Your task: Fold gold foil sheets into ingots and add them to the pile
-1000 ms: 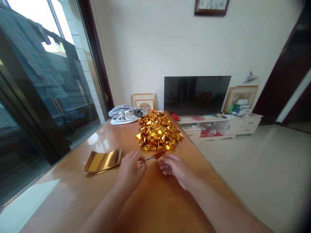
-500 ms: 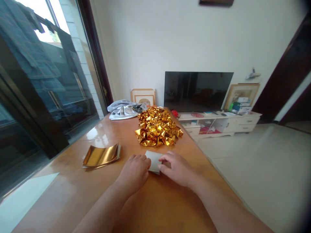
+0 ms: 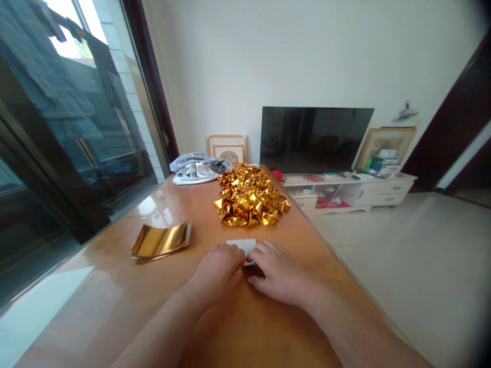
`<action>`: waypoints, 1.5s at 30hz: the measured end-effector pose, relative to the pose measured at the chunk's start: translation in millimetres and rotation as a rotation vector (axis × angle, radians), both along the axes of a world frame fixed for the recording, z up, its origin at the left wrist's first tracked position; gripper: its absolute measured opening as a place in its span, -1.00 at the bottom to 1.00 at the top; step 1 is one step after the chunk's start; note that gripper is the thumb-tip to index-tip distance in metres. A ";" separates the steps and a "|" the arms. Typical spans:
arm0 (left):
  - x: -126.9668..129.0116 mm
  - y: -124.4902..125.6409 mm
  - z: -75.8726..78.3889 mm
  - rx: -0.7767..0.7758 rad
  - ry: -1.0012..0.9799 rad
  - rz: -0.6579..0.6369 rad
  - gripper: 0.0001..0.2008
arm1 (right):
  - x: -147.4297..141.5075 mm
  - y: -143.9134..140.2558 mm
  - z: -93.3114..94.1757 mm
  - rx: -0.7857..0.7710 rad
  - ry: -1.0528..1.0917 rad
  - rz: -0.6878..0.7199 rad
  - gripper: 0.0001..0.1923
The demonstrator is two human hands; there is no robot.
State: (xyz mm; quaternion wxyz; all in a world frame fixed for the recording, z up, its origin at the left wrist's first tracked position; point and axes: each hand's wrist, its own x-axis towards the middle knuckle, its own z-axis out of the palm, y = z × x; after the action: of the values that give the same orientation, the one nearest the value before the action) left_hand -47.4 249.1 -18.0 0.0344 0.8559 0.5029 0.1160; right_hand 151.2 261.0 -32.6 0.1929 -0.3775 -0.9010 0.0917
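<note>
On the wooden table (image 3: 115, 301), my left hand (image 3: 218, 271) and my right hand (image 3: 278, 271) press side by side on a small folded sheet of paper (image 3: 241, 244), its pale side up. Only its far edge shows beyond my fingertips. Just past it lies a heap of crumpled gold foil pieces (image 3: 249, 197). A stack of flat gold foil sheets (image 3: 161, 240) rests to the left of my left hand, with slightly curled edges.
A grey cloth bundle (image 3: 195, 168) lies at the table's far end, with a framed picture (image 3: 227, 148) behind it. A glass door (image 3: 57, 143) runs along the left. A television (image 3: 314, 138) on a white cabinet (image 3: 356, 191) stands to the right, beyond tiled floor.
A second ago my hands held the sheet raised on edge. It now lies flat, pale side up, and both hands have closed together over it, covering more of it.
</note>
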 end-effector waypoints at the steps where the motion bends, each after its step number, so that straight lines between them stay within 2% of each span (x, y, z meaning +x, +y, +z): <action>1: 0.3 0.3 -0.6 -0.012 -0.015 0.000 -0.89 | -0.2 0.8 -1.2 0.007 -0.007 -0.008 -0.78; 5: 1.2 1.2 -5.3 -0.048 -0.083 -0.011 -0.87 | 1.0 7.2 -8.4 0.012 -0.043 -0.011 -0.89; 9: -3.9 1.2 -8.3 -0.101 -0.142 -0.013 -0.84 | 4.1 10.4 -10.3 -0.010 -0.051 0.015 -0.86; 15: -21.8 2.2 -3.0 -0.247 -0.241 -0.014 -0.85 | 6.5 9.0 -5.0 -0.089 0.034 0.032 -0.84; 19: -25.4 5.7 -5.2 -0.351 -0.325 -0.039 -0.81 | 7.1 10.9 -9.7 -0.175 0.143 -0.060 -0.88; 22: -24.6 9.3 -11.5 -0.403 -0.391 0.016 -0.82 | 5.9 14.9 -18.2 -0.221 0.211 -0.134 -0.93; 26: -26.1 14.7 -18.9 -0.398 -0.456 0.095 -0.86 | 3.1 22.7 -29.8 -0.261 0.264 -0.162 -0.91; 37: -37.5 28.0 -35.4 -0.414 -0.461 0.073 -0.84 | 3.2 32.7 -38.2 -0.330 0.232 -0.208 -0.87; 45: -34.4 26.9 -32.6 -0.390 -0.426 0.113 -0.86 | 4.4 36.1 -43.3 -0.354 0.251 -0.206 -0.88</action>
State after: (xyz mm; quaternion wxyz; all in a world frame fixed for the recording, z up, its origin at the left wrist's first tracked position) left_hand -81.8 276.0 -50.6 0.2964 0.7600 0.5441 0.1960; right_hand 155.6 297.1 -75.9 0.2426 -0.4811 -0.7965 0.2744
